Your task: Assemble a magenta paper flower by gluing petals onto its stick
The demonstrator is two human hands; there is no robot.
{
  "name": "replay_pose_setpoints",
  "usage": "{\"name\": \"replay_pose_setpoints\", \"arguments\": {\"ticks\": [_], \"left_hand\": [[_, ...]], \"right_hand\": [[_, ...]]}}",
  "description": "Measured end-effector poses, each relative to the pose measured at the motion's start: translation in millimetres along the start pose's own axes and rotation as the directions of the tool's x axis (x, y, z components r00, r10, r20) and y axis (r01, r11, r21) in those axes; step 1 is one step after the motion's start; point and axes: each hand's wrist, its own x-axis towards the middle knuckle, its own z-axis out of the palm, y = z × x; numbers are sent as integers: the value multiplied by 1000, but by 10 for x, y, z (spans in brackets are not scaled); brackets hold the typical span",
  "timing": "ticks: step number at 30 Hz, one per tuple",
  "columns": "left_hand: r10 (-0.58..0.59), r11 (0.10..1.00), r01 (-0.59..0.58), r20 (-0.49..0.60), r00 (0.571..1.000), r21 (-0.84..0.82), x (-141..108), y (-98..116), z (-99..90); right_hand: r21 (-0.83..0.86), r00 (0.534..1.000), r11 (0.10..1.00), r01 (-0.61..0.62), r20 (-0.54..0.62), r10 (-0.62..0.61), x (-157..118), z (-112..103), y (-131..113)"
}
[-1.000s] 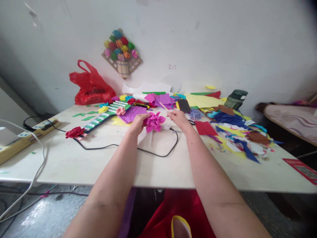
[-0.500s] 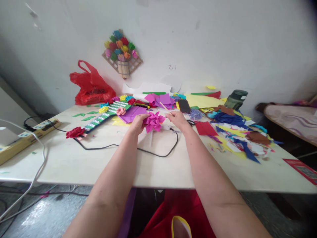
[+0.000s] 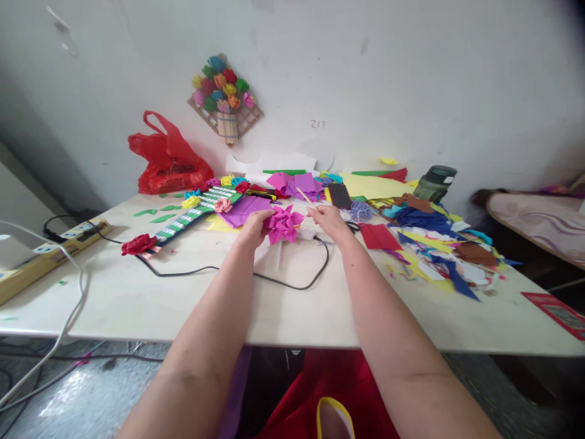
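My left hand [image 3: 255,228] is closed on the left side of a magenta paper flower [image 3: 283,224] with pointed petals, held above the table. My right hand [image 3: 325,219] is pinched on a thin, light wooden stick [image 3: 303,195] that points up and to the left, just right of the flower. Below the flower lies a whitish object [image 3: 309,236] joined to a black cord [image 3: 292,286]; most of it is hidden. Purple paper [image 3: 242,211] lies behind my left hand. A green and white striped panel [image 3: 189,221] with paper flowers along it stretches to the left.
Coloured paper scraps [image 3: 439,238] are heaped on the right, near a red paper square [image 3: 380,236] and a dark bottle [image 3: 435,184]. A phone-like dark slab [image 3: 339,196] lies behind my right hand. A red plastic bag [image 3: 171,161] and a power strip [image 3: 77,244] are at left.
My right hand and the stick have shifted very slightly to the right. My left hand keeps the flower in nearly the same place.
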Motion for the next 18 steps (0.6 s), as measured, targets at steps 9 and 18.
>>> {"name": "replay_pose_setpoints", "arguments": {"ticks": [9, 18], "left_hand": [[67, 985, -87, 137, 988, 146, -81, 28, 19], [51, 949, -127, 255, 966, 290, -147, 59, 55]], "right_hand": [[44, 977, 982, 183, 99, -187, -10, 0, -25], [62, 970, 979, 195, 133, -202, -59, -33, -77]]}}
